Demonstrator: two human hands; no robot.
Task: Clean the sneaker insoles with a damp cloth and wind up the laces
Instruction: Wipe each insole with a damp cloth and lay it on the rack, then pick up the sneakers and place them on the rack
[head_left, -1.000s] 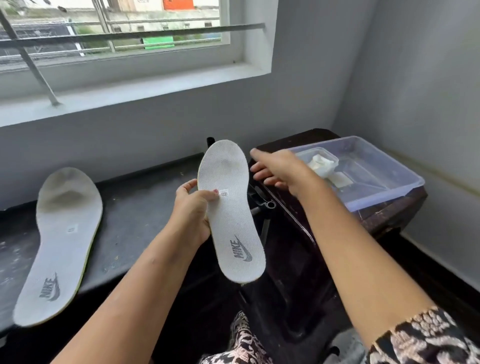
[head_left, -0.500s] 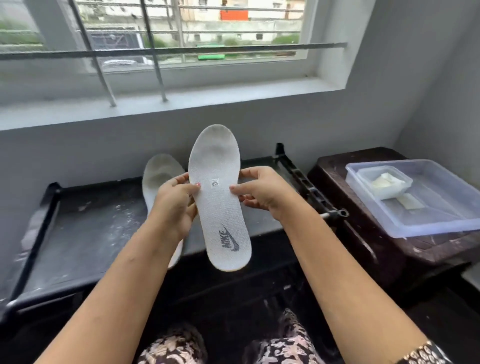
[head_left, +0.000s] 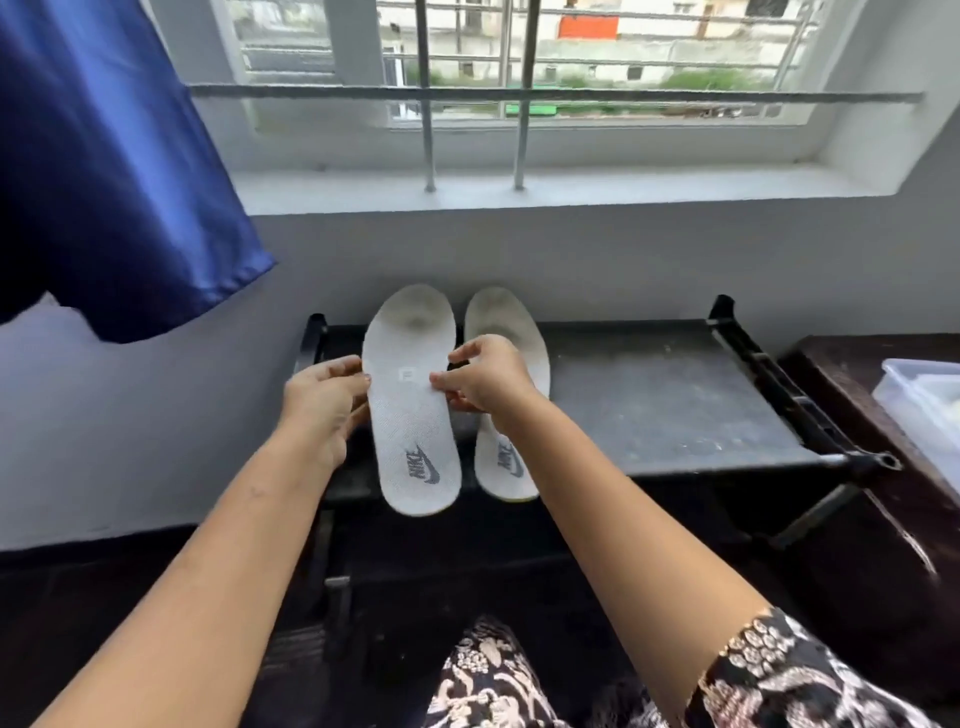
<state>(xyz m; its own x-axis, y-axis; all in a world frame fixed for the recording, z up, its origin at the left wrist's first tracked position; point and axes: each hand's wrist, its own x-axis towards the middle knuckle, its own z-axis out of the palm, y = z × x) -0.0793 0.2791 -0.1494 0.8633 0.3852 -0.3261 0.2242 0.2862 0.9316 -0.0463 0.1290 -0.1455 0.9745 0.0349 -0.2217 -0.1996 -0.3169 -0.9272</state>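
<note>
We pinch one insole (head_left: 413, 410) between left hand (head_left: 324, 400) and right hand (head_left: 485, 382), beside the other insole (head_left: 511, 395) on the table (head_left: 665, 405). No cloth or laces show; winding seems left.

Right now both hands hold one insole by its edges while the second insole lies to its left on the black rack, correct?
Not quite. In the head view the second insole lies to the right of the held insole, on the black rack. Left hand and right hand do grip the edges.

Both arms reach forward, bare to the elbows. The left hand (head_left: 324, 402) and right hand (head_left: 485, 379) face each other, fingers pinching inward.
</note>
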